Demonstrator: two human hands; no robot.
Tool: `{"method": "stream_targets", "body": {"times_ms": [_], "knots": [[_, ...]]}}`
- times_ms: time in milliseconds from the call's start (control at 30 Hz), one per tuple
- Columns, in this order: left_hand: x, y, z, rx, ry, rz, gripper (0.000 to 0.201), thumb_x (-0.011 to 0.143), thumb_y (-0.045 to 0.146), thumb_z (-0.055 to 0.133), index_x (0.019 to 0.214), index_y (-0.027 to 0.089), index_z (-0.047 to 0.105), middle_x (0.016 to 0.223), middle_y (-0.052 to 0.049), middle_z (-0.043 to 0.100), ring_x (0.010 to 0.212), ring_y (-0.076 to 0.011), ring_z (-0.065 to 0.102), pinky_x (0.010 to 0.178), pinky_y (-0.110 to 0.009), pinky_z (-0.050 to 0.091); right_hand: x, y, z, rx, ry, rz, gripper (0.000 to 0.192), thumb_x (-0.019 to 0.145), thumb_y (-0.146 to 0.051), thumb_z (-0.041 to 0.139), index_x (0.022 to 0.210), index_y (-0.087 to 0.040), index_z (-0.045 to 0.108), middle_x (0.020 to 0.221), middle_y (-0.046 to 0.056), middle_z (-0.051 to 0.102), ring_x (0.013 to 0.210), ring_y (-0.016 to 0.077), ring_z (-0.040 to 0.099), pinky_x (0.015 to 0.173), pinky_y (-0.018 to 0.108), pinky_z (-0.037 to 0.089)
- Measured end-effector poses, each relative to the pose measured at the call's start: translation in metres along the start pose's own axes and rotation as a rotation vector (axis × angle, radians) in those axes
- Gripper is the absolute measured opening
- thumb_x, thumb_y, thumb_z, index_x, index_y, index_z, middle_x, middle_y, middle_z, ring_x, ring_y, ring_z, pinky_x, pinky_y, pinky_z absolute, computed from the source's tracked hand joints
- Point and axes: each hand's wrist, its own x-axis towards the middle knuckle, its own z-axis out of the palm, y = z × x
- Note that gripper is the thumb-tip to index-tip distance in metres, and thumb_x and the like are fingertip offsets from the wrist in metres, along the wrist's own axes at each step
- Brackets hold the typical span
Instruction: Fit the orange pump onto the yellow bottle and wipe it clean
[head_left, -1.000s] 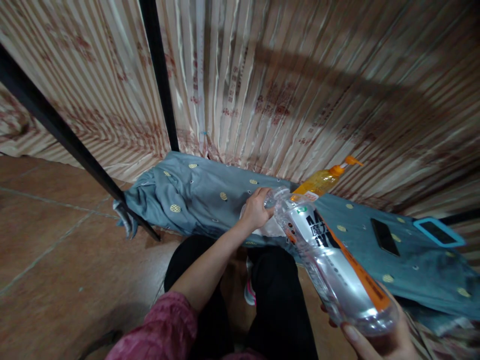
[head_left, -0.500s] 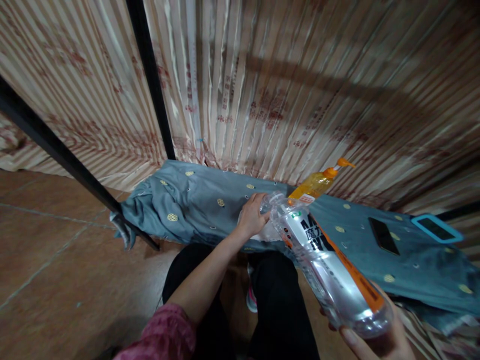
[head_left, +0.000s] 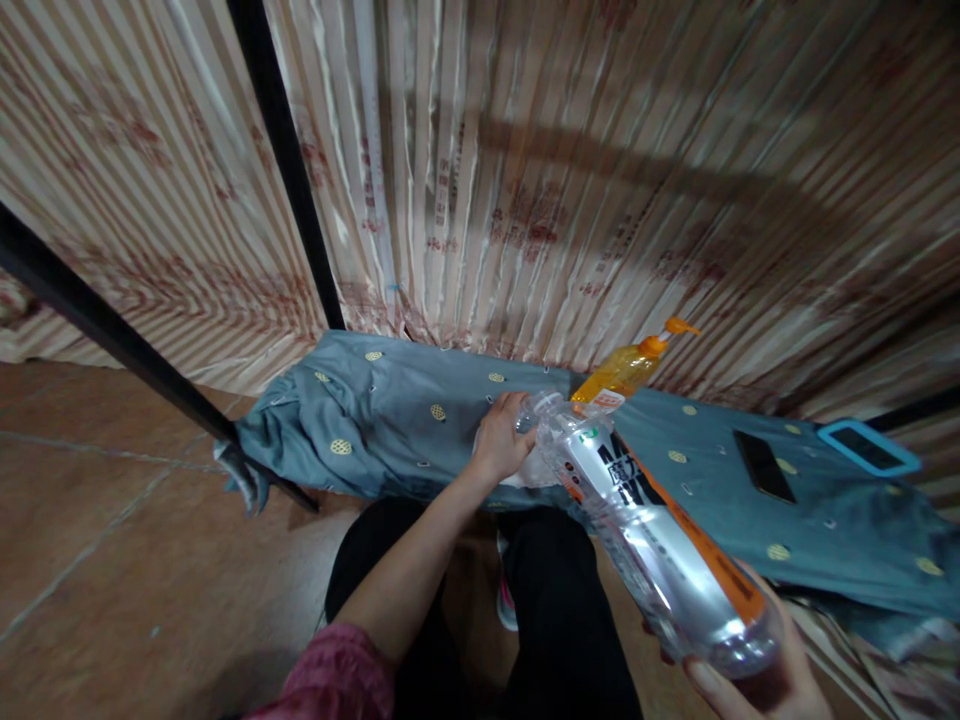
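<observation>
A large clear plastic drink bottle (head_left: pixel 637 510) with a silver and orange label slants across the view, its neck end up and to the left. My right hand (head_left: pixel 780 655) is wrapped round the bottle's base. At the neck end, my left hand (head_left: pixel 501 440) curls round a small clear plastic piece (head_left: pixel 527 412); its kind is unclear, and it meets or overlaps the bottle's mouth. Below this hand lies something whitish (head_left: pixel 536 468), partly hidden. Just behind the bottle neck stands a pump bottle (head_left: pixel 619 372) of yellow liquid with an orange pump.
A grey-blue cloth (head_left: pixel 405 400) with yellow pineapple prints covers the low bench ahead. On its right side lie a dark phone (head_left: pixel 763 466) and a blue-framed device (head_left: pixel 868 448). Dark poles (head_left: pixel 289 160) rise at left before a striped curtain (head_left: pixel 525 150).
The view has shifted slightly. Both hands keep their grip, and the large bottle stays at nearly the same slant.
</observation>
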Motion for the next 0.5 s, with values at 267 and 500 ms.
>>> {"method": "stream_targets", "body": {"times_ms": [267,500], "knots": [[0.0,-0.001,0.001,0.009,0.008,-0.003,0.034,0.086,0.032,0.062,0.117,0.018,0.057,0.115,-0.011,0.065,0.112,-0.026,0.062,0.1,-0.041,0.05,0.011,0.027,-0.018,0.066,-0.101,-0.078,0.081,0.062,-0.037,0.087,0.133,-0.024,0.05,0.129,0.011,0.067,0.116,0.0349,0.064,0.088,0.035,0.057],[0.0,0.0,0.0,0.005,0.005,-0.009,0.034,0.086,0.032,0.062,0.116,0.018,0.057,0.115,-0.011,0.065,0.111,-0.0261,0.062,0.1,-0.04,0.05,0.01,0.018,-0.011,0.042,-0.078,-0.11,0.079,0.062,-0.039,0.087,0.132,-0.027,0.052,0.127,0.007,0.068,0.115,0.0326,0.065,0.09,0.033,0.055]]}}
